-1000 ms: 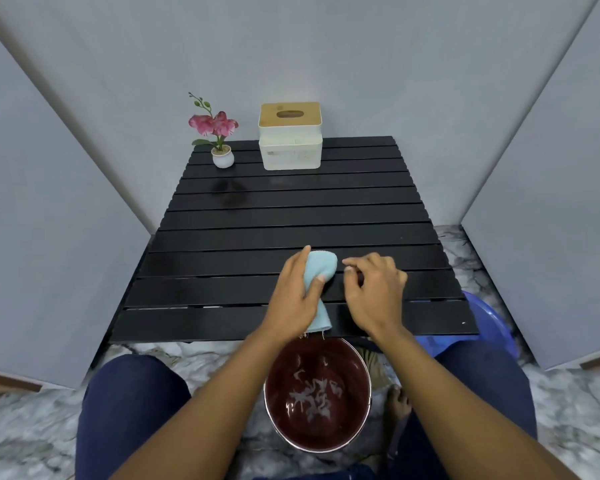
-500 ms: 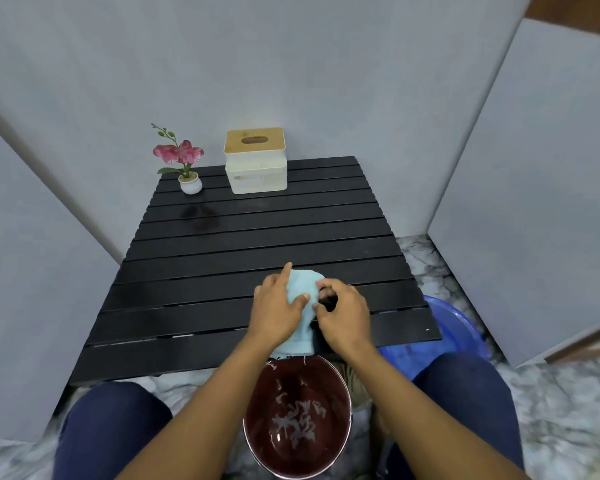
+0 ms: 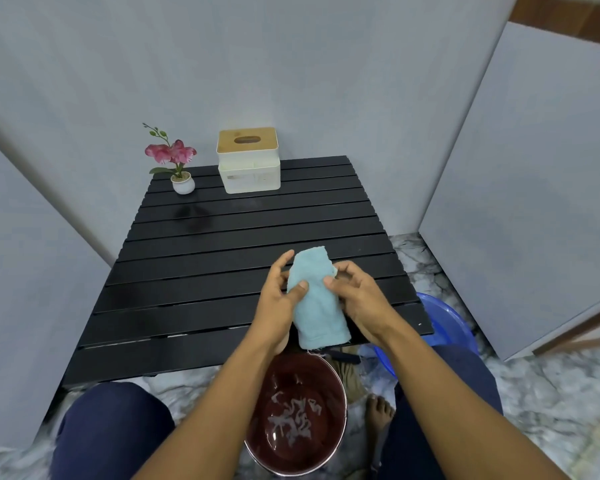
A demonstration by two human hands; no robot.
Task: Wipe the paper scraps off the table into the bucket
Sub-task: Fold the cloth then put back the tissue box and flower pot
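A light blue cloth (image 3: 317,299) hangs upright over the near edge of the black slatted table (image 3: 205,271). My left hand (image 3: 279,299) grips its left side with the thumb pressed on the front. On the other side my right hand (image 3: 357,299) pinches the cloth's right edge with its fingertips. Directly below, on the floor between my knees, stands a dark red bucket (image 3: 257,445) holding several pale paper scraps (image 3: 293,419). I see no scraps on the tabletop.
A white tissue box with a wooden lid (image 3: 248,161) and a small potted pink flower (image 3: 177,164) stand at the table's far edge. A blue plastic basin (image 3: 444,323) sits on the marble floor at the right. Grey panels close in on three sides.
My right hand has moved from the tabletop onto the cloth and now pinches it. Both hands have lifted the cloth upright over the bucket. The camera view has tilted up.
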